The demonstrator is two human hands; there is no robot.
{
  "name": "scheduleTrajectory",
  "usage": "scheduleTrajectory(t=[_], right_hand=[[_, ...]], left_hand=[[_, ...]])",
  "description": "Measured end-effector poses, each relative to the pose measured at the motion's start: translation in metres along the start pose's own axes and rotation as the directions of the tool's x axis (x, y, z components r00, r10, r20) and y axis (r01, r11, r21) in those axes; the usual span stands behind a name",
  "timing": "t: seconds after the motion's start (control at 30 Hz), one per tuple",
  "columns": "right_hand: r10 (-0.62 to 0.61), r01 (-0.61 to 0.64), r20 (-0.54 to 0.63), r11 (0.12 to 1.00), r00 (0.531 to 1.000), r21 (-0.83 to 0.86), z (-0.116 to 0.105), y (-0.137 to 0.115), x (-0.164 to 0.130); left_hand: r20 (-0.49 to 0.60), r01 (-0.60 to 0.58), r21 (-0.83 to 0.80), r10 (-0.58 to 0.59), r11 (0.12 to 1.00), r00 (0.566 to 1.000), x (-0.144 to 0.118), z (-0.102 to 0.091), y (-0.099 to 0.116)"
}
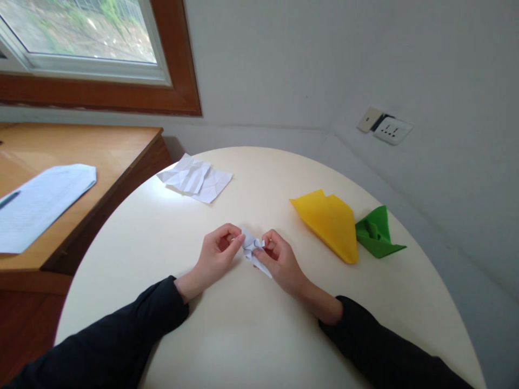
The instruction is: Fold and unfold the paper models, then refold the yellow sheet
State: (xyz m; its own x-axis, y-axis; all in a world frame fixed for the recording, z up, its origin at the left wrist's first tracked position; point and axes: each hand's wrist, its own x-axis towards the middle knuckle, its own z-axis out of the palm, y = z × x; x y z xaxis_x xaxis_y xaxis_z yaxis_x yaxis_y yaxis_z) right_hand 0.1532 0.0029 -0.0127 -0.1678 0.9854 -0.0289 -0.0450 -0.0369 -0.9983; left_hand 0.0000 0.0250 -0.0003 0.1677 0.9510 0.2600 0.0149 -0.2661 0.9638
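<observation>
Between my two hands is a small folded piece of white paper (252,246), over the middle of the round table (243,335). My left hand (219,249) pinches its left edge between thumb and fingers. On the other side, my right hand (281,259) grips the right part, its thumb lying over the folds. A pointed flap sticks out below, beside the right thumb. The fingers hide part of the paper, so its full shape cannot be made out.
Creased white sheets (197,178) lie at the table's back left. On the right are a yellow folded paper (330,224) and a green folded paper (377,232). A wooden desk (121,143) at left bears printed sheets (52,200) and a pen (8,199). Walls stand behind.
</observation>
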Motion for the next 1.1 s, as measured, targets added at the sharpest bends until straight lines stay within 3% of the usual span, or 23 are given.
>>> scheduleTrajectory(t=[0.4, 0.73, 0.9, 1.1], right_hand=[[0.017, -0.017, -0.001, 1.000, 1.000, 0.003, -0.001, 0.000, -0.001], [0.019, -0.026, 0.040, 0.987, 0.999, 0.160, -0.001, -0.005, -0.007], [0.060, -0.054, -0.027, 0.983, 0.998, 0.176, -0.007, -0.007, -0.026], [0.188, -0.179, -0.094, 0.979, 0.978, 0.100, -0.029, -0.019, -0.062]], left_hand=[[-0.012, -0.001, -0.012, 0.001, 1.000, 1.000, 0.000, 0.001, 0.000], [-0.053, 0.026, 0.021, -0.025, 0.999, 0.998, 0.004, 0.000, 0.002], [0.039, 0.028, 0.010, -0.029, 1.000, 0.999, 0.006, -0.001, 0.000], [0.065, -0.003, 0.034, 0.001, 0.999, 0.998, 0.005, -0.003, 0.001]])
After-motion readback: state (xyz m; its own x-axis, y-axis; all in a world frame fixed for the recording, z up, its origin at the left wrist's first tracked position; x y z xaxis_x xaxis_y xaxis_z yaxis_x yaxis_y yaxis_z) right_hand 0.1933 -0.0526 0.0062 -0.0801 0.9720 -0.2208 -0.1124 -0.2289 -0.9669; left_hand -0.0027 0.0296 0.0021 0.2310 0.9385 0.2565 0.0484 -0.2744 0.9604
